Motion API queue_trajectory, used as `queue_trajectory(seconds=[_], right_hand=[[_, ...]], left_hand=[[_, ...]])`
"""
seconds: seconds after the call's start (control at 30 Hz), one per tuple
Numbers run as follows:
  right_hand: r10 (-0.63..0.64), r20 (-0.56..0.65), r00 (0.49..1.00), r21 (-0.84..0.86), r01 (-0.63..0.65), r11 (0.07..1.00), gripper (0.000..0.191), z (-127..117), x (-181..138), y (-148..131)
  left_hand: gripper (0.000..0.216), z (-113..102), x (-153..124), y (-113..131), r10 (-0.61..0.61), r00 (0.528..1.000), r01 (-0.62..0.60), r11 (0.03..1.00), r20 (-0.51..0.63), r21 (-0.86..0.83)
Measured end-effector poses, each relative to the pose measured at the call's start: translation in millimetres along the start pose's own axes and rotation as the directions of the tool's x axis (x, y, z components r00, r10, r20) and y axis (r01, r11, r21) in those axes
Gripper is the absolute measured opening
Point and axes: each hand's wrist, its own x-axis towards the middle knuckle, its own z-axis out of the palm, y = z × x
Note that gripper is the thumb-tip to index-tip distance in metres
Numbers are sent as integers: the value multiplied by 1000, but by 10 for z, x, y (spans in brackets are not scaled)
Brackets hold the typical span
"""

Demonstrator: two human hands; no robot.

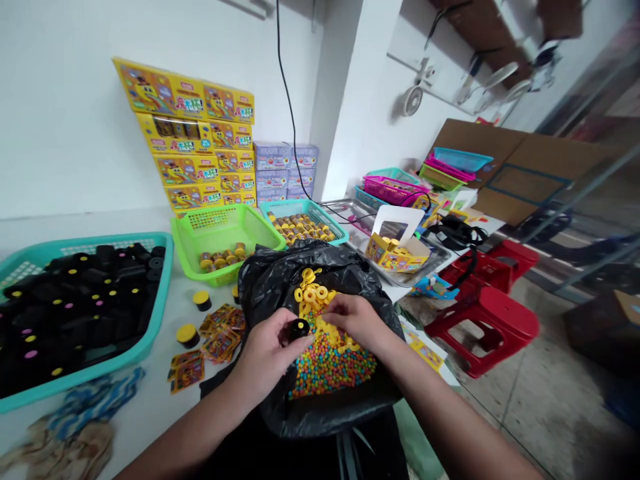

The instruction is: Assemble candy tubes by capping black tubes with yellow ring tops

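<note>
In my left hand [273, 343] is a small black cup [300, 327] with a yellow dot on the face toward me. It is held between thumb and fingers over a container lined with a black plastic bag [345, 417]. My right hand [353, 319] reaches into the same bag, its fingertips drawn together at the yellow plastic pieces [311, 293], some ring-shaped. The fingers hide whatever may be between them. Under both hands lie many small multicoloured balls [333, 370]. Left of the bag are yellow-lidded black cups [187, 335] and printed cards [223, 333].
A teal basket [167, 287] of black cups stands at left. Behind the bag are a green basket [187, 257] and a blue basket [340, 233] with small jars. Yellow boxes [190, 133] are stacked by the wall. Red stools [505, 320] stand at right.
</note>
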Motion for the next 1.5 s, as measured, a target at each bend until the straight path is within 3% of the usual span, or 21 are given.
queue_trajectory(seconds=[0.07,0.17,0.23,0.4,0.5,0.63,0.7,0.87,1.0,1.07,1.4,1.5], right_hand=[[-4,21,1000,271,-2,963,17,-67,-124,-1],[-35,70,997,715,-26,699,27,-22,-287,-63],[-7,14,1000,814,-7,581,29,79,-351,-112],[148,-206,967,857,106,505,26,263,-421,-136],[226,-191,955,869,57,491,28,260,-477,-141],[210,47,976,882,-140,451,29,273,-542,-200],[176,95,980,888,-163,429,31,311,-555,-233],[203,21,979,879,-115,462,32,409,-540,-260],[178,-223,958,785,68,615,27,449,-502,-214],[156,-322,934,748,150,647,23,462,-485,-187],[160,-326,932,778,168,606,20,457,-498,-171],[170,-233,957,820,100,564,25,480,-521,-193]], left_hand=[[22,28,32,26,76,997,-75,993,-13,87],[15,106,63,105,117,991,-125,985,71,118],[9,170,69,160,94,985,-106,992,144,75],[9,262,73,227,44,981,-44,999,187,-2],[15,260,67,249,38,983,-28,998,178,-58],[20,250,36,253,38,983,-9,987,178,-159],[20,247,25,233,49,989,-26,986,139,-165],[16,227,37,165,107,994,-105,992,26,-67],[13,216,47,121,134,991,-134,991,11,16],[10,219,44,109,140,990,-140,988,6,68],[12,223,11,190,200,980,-197,961,3,192],[7,230,-11,237,246,969,-233,947,-32,222]])
